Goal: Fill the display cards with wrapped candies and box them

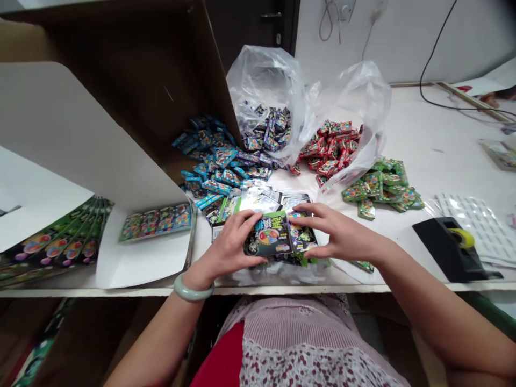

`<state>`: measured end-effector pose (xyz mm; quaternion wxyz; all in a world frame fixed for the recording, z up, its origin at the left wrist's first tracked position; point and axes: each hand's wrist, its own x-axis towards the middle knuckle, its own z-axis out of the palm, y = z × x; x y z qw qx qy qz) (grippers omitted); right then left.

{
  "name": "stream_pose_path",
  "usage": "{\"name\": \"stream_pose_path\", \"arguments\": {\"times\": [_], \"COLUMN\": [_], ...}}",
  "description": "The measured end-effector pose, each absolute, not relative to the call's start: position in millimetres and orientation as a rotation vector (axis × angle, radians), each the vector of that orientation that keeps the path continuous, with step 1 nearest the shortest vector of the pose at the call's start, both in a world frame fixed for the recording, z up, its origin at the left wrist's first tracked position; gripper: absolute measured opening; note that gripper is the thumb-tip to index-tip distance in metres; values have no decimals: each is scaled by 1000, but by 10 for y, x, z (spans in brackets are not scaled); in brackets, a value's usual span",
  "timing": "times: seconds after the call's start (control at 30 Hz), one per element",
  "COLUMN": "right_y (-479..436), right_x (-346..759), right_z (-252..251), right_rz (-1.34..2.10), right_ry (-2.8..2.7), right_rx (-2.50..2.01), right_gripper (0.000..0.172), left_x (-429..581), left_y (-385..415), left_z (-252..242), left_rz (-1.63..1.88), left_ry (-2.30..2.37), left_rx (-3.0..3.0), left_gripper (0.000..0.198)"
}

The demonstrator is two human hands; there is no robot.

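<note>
My left hand [229,247] and my right hand [336,234] grip a printed packet [276,236] with dark green and black artwork from both sides, low over the table's front edge. My left fingers curl round its left end. My right fingers pinch its right end. Under the packet lies a stack of similar flat packets [258,201]. A pale green bangle [192,290] circles my left wrist.
Small wrapped sweets lie in heaps: blue [217,161], purple in a clear bag [268,129], red in another bag [332,145], green [381,185]. An open cardboard box [133,91] stands left. A black tape dispenser [451,247] and sticker sheets [481,223] sit right.
</note>
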<state>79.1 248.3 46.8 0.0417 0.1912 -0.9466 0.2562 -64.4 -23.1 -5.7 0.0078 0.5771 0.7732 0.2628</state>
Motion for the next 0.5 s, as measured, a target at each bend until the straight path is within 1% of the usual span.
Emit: {"name": "stream_pose_path", "arguments": {"times": [0.13,0.2,0.27,0.3,0.33,0.37,0.47,0.5], "right_y": [2381,2291,2197,2158,2126,2101,2061,2049], "right_x": [638,602,586,581,578,574,547,527], "right_z": [482,411,312,260,211,169,106,109], "right_rz": [598,645,756,813,860,897,977,1002], "right_ry": [-3000,-2975,-2918,-2882,-2841,-2798,-2727,-2735], "right_rx": [612,568,489,432,362,295,202,212], "right_gripper": [65,75,87,90,89,83,51,45], "left_x": [-602,-567,-543,-539,-540,-546,-577,-589], "left_y": [-249,-270,-295,-310,-328,-348,-411,-430], "left_z": [-25,-21,-32,-42,-53,-63,-78,-78], "left_rz": [804,815,836,848,861,877,937,957], "left_ry": [2381,2378,2401,2427,2458,2493,2572,2593], "left_rx": [1759,1716,1665,1634,1603,1570,1476,1439], "left_gripper": [101,102,104,105,106,107,109,109]}}
